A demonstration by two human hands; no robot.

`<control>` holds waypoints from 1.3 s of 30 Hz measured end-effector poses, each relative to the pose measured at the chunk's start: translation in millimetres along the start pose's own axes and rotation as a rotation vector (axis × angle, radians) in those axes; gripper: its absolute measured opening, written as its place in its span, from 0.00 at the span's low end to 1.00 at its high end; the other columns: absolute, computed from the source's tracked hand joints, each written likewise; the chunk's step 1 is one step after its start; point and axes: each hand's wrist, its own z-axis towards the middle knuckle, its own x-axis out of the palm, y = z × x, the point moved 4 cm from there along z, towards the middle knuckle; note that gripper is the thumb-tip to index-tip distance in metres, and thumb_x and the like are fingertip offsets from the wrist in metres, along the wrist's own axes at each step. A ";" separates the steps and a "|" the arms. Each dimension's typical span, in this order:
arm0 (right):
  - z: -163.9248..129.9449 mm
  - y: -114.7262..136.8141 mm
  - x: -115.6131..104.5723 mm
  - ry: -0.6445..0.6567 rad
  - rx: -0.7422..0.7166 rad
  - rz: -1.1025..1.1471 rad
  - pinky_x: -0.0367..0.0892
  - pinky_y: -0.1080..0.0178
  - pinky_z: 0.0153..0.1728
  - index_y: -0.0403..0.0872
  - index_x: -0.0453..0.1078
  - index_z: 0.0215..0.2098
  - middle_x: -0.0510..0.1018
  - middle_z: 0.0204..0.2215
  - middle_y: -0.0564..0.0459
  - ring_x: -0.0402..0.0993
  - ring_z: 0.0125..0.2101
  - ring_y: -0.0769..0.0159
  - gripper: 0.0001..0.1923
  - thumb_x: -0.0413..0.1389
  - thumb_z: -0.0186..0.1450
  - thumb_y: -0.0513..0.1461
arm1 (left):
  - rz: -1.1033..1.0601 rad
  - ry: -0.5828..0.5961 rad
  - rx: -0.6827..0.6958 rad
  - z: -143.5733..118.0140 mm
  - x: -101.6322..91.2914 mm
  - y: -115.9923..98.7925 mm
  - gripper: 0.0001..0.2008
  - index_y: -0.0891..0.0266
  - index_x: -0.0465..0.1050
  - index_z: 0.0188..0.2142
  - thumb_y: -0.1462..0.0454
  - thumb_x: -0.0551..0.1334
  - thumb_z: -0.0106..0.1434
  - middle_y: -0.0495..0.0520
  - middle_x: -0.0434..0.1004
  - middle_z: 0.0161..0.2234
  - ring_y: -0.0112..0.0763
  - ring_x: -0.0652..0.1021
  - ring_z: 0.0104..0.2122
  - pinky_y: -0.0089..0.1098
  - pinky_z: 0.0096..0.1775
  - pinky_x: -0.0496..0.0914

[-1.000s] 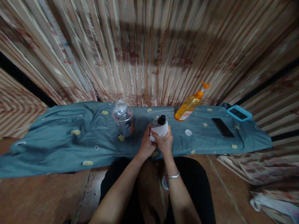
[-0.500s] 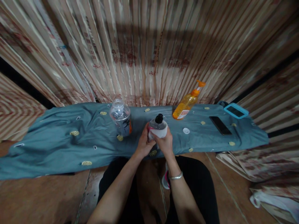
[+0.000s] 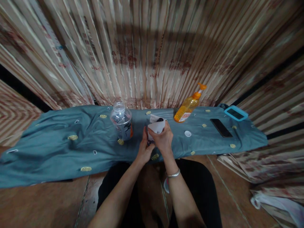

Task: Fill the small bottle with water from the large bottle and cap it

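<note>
Hands [image 3: 155, 141] both clasp the small cloth-wrapped bottle [image 3: 156, 126] right of the clear jar [image 3: 121, 122]; light, likely slippery, best gripped mid-body.

A pleated, striped curtain [image 3: 147, 53] in beige and brown with reddish printed patterns covers the entire far side of the scene. A low surface runs left to right in front of it, draped in a grey-blue cloth [image 3: 59, 148] with small yellow oval motifs. The near floor [image 3: 42, 202] is reddish-brown tile with visible joints, and the lighting is dim and warm.
</note>
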 end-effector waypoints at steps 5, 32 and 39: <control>-11.7 -30.0 4.2 0.033 0.128 0.027 0.73 0.58 0.40 0.45 0.67 0.52 0.75 0.40 0.51 0.74 0.37 0.67 0.22 0.58 0.66 0.50 | -0.095 0.018 -0.003 2.8 -1.4 0.9 0.42 0.60 0.50 0.69 0.54 0.62 0.59 0.59 0.59 0.69 0.47 0.61 0.69 0.43 0.67 0.58; 24.9 0.6 -9.2 0.274 -0.135 0.123 0.72 0.58 0.40 0.44 0.71 0.43 0.75 0.34 0.54 0.73 0.34 0.69 0.18 0.60 0.65 0.50 | 0.051 -0.088 0.059 -0.3 7.9 -28.7 0.40 0.61 0.59 0.65 0.36 0.51 0.64 0.61 0.74 0.58 0.47 0.72 0.61 0.45 0.61 0.67; 25.4 -30.2 5.4 0.387 -0.069 0.274 0.74 0.61 0.37 0.43 0.70 0.47 0.76 0.38 0.52 0.74 0.35 0.70 0.18 0.58 0.67 0.48 | 0.040 -0.073 0.016 -1.8 10.4 -21.6 0.41 0.60 0.55 0.67 0.39 0.54 0.63 0.61 0.64 0.66 0.46 0.65 0.66 0.45 0.67 0.58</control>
